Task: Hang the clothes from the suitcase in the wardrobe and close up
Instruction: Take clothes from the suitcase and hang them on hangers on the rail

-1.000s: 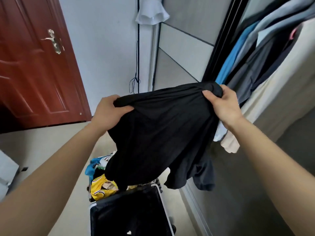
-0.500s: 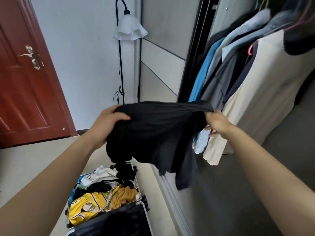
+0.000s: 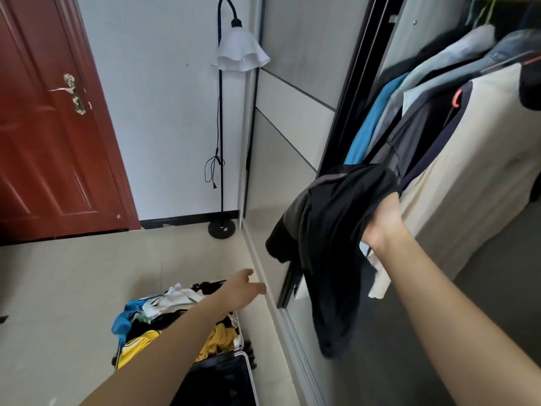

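My right hand (image 3: 380, 221) grips a black garment (image 3: 333, 230) by a bunched handful at the open front of the wardrobe (image 3: 348, 106). The cloth hangs from my fist with its long axis running straight down, and its loose end dangles well below my wrist. My left hand (image 3: 241, 287), fingers loosely extended and holding nothing, reaches low over the far edge of the open suitcase (image 3: 241, 338) on the floor, where a yellow jersey (image 3: 137, 344) and other clothes lie heaped.

The hung clothes, among them a blue shirt (image 3: 369, 127) and a cream garment (image 3: 483, 177), lie up and to the right of my right hand, with the cream one just beside it. A red hanger end (image 3: 456, 98) shows above them; the rail itself is out of view. I see no hanger in the black garment.

By my reading, the right hand is far the nearer to the wardrobe and the left to the suitcase, so the garment's way in runs upward and rightward. A floor lamp (image 3: 238, 51) stands in the corner.
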